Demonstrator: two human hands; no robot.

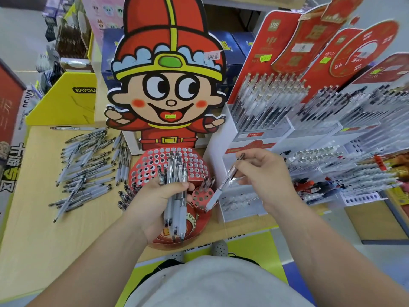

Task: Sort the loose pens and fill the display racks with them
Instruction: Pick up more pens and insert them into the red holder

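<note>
- A single pen (223,180) is pinched in the right hand (266,173), slanting tip-down just above the small red holder (202,197) with round holes.
- The left hand (155,200) is closed around a bundle of pens (176,196), roughly six to eight, over the front of the big red perforated rack (155,161).
- To do this step well, I judge the pen's tip should be lined up straight over one free hole, then lowered upright without knocking its neighbours.
- The rack's holes are mostly empty; a few pens stand at its front edge.
- A loose pile of pens (88,165), several dozen, lies on the wooden table (33,240) toward its left edge.
- One cartoon figure sign (168,85) stands behind the rack.
- Clear racks of pens (272,103), at least three, stand to the right.
</note>
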